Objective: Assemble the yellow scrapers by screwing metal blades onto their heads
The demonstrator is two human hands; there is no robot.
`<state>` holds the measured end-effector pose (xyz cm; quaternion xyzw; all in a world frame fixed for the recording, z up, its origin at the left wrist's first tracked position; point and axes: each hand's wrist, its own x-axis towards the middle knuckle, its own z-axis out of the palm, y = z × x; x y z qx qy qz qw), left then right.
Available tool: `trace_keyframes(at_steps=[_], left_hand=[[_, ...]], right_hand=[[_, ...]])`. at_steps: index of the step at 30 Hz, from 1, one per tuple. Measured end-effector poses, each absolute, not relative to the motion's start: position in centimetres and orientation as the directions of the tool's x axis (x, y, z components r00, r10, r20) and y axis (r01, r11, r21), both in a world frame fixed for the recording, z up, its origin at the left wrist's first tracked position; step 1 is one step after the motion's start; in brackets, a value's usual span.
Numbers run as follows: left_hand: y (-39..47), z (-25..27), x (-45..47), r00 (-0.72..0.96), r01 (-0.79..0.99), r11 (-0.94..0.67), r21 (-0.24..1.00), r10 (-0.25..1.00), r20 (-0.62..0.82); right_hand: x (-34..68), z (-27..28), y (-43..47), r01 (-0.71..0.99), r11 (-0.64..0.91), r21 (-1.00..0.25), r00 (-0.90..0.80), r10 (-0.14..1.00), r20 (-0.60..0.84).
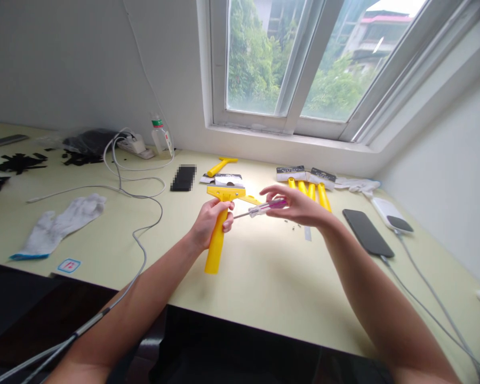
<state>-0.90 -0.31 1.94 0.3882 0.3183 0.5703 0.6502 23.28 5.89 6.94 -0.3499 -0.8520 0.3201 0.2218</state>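
My left hand (pixel 213 223) is closed around the yellow handle of a scraper (pixel 215 253), held above the table with its wide head and blade pointing away from me. In my right hand (pixel 298 205) a screwdriver (pixel 260 208) with a clear and purple handle is gripped between the fingers. Its thin metal shaft points left, its tip at or near the fingers of my left hand; whether it touches the scraper I cannot tell. Just behind lies another yellow piece (pixel 251 200), partly hidden. Several small screws (pixel 293 228) and a thin metal blade (pixel 308 233) lie below my right hand.
Yellow handles (pixel 323 197) and boxes (pixel 290 173) stand at the back right. A yellow scraper part (pixel 221 166) lies at the back. Phone (pixel 368 232) and cables are right; a white glove (pixel 62 224), bottle (pixel 162 140) and looping cable (pixel 160 213) are left.
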Motion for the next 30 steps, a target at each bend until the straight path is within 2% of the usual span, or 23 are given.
trace_keyframes(at_steps=[3,7,9,13,16,30], left_hand=[[-0.4,2.1,-0.9,0.168,-0.500,0.057,0.864,0.985,0.033],[-0.4,2.2,-0.7,0.171,-0.508,0.069,0.858,0.985,0.022],[-0.5,2.1,-0.6,0.162,-0.502,0.067,0.862,0.987,0.017],[-0.6,2.1,-0.4,0.135,-0.453,0.069,0.889,0.991,-0.008],[-0.6,1.9,-0.3,0.125,-0.415,0.076,0.907,0.992,-0.026],[-0.5,1.9,-0.1,0.115,-0.403,0.087,0.911,0.992,-0.043]], right_hand=[[24.9,9.4,5.3,0.365,0.497,-0.787,-0.582,0.782,0.224],[26.9,12.6,3.4,0.438,0.478,-0.762,-0.499,0.834,0.236],[27.8,13.8,2.3,0.406,0.491,-0.771,-0.437,0.845,0.308],[28.8,14.8,1.2,0.205,0.612,-0.764,-0.291,0.783,0.549],[28.7,14.7,1.3,0.110,0.680,-0.725,-0.207,0.729,0.652],[27.2,14.1,1.4,0.112,0.678,-0.727,-0.267,0.725,0.635]])
